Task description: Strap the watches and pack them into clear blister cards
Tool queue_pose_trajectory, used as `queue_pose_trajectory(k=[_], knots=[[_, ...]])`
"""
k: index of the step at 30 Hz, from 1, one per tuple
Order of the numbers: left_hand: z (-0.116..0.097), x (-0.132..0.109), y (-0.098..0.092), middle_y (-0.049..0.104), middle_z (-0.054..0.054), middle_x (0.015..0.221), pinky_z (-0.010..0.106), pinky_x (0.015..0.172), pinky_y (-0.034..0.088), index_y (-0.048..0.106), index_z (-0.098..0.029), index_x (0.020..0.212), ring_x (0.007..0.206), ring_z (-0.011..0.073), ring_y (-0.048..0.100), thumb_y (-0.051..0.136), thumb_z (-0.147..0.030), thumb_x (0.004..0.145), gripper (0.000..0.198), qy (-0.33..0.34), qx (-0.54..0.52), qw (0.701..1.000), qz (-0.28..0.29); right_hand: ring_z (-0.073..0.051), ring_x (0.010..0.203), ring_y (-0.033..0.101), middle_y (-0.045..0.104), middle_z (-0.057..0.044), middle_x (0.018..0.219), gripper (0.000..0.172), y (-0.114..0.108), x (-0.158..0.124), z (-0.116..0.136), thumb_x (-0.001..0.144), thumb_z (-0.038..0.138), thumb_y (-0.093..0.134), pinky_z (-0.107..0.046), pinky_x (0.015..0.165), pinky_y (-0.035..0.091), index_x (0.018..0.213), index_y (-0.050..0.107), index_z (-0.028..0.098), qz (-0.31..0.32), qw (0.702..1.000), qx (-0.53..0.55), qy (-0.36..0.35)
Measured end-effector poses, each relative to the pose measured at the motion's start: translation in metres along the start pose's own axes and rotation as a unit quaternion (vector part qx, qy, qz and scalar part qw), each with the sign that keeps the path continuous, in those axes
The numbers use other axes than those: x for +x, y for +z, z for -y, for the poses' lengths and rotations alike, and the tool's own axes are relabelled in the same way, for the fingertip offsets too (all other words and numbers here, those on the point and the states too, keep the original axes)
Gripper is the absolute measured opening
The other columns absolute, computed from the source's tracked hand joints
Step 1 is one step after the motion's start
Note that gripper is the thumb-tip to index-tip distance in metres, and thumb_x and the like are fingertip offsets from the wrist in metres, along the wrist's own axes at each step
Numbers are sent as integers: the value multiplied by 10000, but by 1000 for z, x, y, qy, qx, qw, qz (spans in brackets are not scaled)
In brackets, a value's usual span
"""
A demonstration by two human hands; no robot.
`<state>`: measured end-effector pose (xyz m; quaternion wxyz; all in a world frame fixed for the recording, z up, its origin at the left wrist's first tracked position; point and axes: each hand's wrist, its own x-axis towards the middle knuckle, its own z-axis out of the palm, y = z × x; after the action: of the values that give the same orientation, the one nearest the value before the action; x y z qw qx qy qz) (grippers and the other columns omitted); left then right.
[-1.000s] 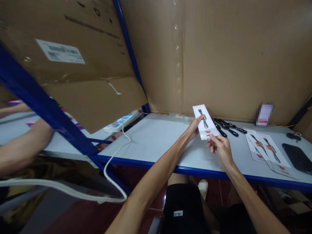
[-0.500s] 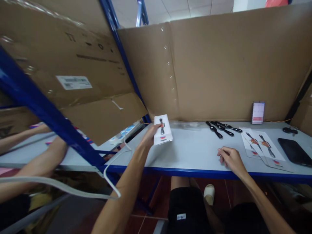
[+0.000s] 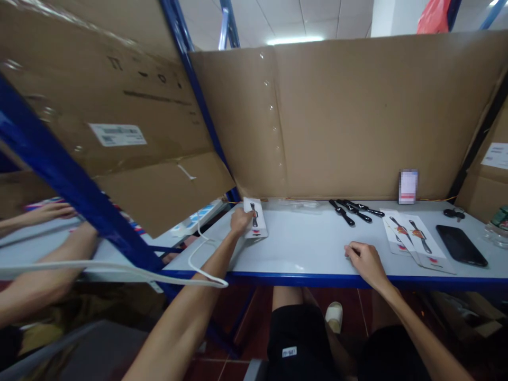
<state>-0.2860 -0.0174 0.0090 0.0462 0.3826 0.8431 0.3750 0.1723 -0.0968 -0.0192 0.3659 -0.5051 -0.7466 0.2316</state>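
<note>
My left hand [image 3: 240,220] grips a small stack of white printed cards [image 3: 260,226] by its left side, low over the table's left end. A black-handled tool is pictured on the top card. My right hand [image 3: 365,260] rests near the table's front edge with its fingers curled in, and nothing shows in it. Beyond it lie several black-handled tools [image 3: 356,211], whose exact kind I cannot make out. To its right, matching printed cards [image 3: 425,244] overlap on the grey tabletop [image 3: 301,246].
A black phone [image 3: 461,245], keys [image 3: 454,213] and a clear jar [image 3: 498,230] are at the right. A lit phone [image 3: 408,186] leans on the cardboard back wall [image 3: 337,116]. A white cable [image 3: 159,277] crosses my left forearm. Another person's arms [image 3: 59,270] work at the left.
My left hand has lowered the card stack toward the table and moved it slightly left. My right hand stays curled in about the same place; the view has shifted a little.
</note>
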Motion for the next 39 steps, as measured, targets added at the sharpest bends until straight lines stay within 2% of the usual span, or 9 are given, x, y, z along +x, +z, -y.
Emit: queue_pose_trajectory(k=[4, 8, 11, 13, 18, 21, 24, 31, 39], knots=[[-11, -6, 5, 661, 314, 1246, 473, 893, 502, 668, -63, 1147, 1196, 425, 628, 610, -397, 913, 412, 22, 137, 990, -25, -187, 609, 582, 697, -37, 655, 372, 3, -1, -1, 915, 420, 462, -288, 641, 347, 658, 650, 229, -7, 1000, -13, -5], [-39, -28, 13, 563, 314, 1369, 514, 1002, 445, 543, -50, 1363, 1293, 417, 530, 490, -308, 971, 473, 183, 215, 952, -118, -181, 603, 581, 706, -35, 667, 370, 4, 0, -3, 932, 406, 470, -282, 642, 353, 664, 654, 229, -12, 1000, -5, -12], [-69, -46, 27, 599, 243, 1348, 482, 1044, 421, 501, -107, 1447, 1277, 355, 537, 419, -217, 980, 486, 323, 241, 915, -32, -180, 593, 576, 700, -35, 653, 353, 4, 0, -3, 927, 397, 487, -279, 635, 357, 663, 649, 227, -16, 1000, 2, -6], [-89, -52, 38, 606, 218, 1362, 477, 1056, 410, 470, -144, 1499, 1287, 334, 534, 412, -154, 959, 544, 367, 265, 891, 28, -180, 590, 577, 693, -35, 639, 350, 3, -1, -2, 926, 390, 486, -276, 626, 359, 663, 648, 224, -13, 1000, 16, -2], [-115, -45, 58, 596, 206, 1422, 467, 1060, 402, 455, -169, 1536, 1309, 323, 542, 455, -70, 880, 663, 373, 319, 867, 88, -171, 594, 581, 689, -29, 634, 346, 0, -2, 2, 934, 363, 494, -264, 610, 361, 666, 657, 219, -5, 1000, 29, -1], [-116, -42, 63, 666, 219, 1290, 463, 1044, 414, 673, -149, 1307, 1245, 338, 590, 472, -115, 899, 456, 362, 339, 861, 115, -163, 601, 586, 703, -23, 656, 337, 0, -3, 4, 940, 339, 509, -261, 626, 364, 671, 671, 216, -10, 1000, 24, 1], [-114, -48, 69, 676, 213, 1217, 433, 1020, 433, 757, -160, 1109, 1190, 337, 613, 481, -205, 940, 328, 386, 325, 855, 118, -157, 610, 592, 711, -18, 671, 335, -1, -4, 6, 947, 312, 515, -257, 641, 363, 672, 681, 218, -11, 1000, 18, -5], [-123, -74, 88, 603, 171, 1211, 403, 984, 443, 724, -195, 1150, 1153, 317, 575, 533, -354, 963, 311, 437, 249, 855, 125, -152, 600, 580, 706, -11, 657, 317, -1, -5, 8, 952, 283, 536, -252, 629, 343, 688, 702, 224, -22, 1000, -5, -2], [-120, -71, 92, 554, 197, 1294, 462, 1028, 397, 713, -201, 1175, 1238, 348, 493, 477, -415, 999, 364, 427, 267, 859, 89, -159, 622, 596, 711, -17, 664, 320, -1, -6, 7, 958, 277, 537, -256, 645, 354, 689, 700, 217, -32, 999, -3, -9]])
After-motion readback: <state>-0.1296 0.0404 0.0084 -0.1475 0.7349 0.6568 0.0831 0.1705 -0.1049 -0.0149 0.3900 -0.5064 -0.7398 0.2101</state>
